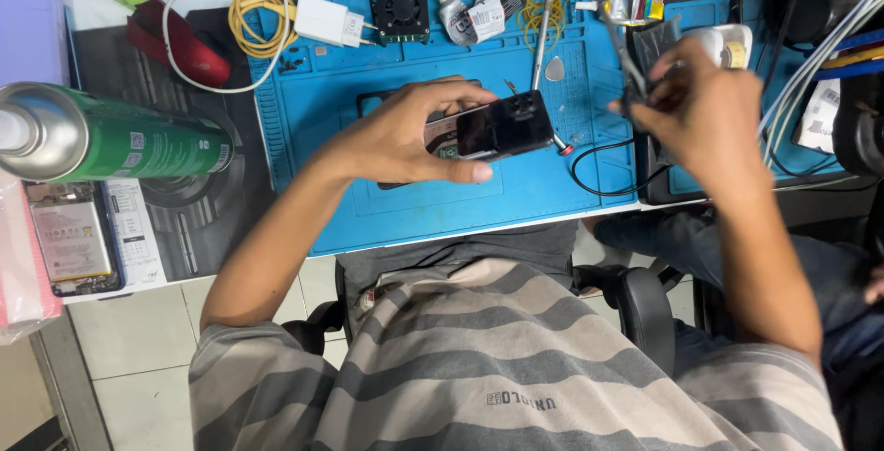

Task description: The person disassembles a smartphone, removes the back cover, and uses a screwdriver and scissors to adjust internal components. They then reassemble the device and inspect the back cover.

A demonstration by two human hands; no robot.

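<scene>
Small electronics repair workshop, phone-repair bench by look. Table (230,257) covered by blue silicone work mat (368,202) with moulded parts trays. Opened phone with exposed battery (74,239) laid at left beside green spray can (120,138). Small black cooling fan (401,11), white charger (329,20), coiled yellow cable (253,18), tweezers (541,41) scattered along mat's far edge. Cable bundles (820,55) hung at right.

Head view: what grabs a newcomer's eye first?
The blue mat fills the bench centre, and over it the left hand holds a dark phone. The right hand grips a thin tool at the mat's right edge. A green spray can lies large at far left.
</scene>
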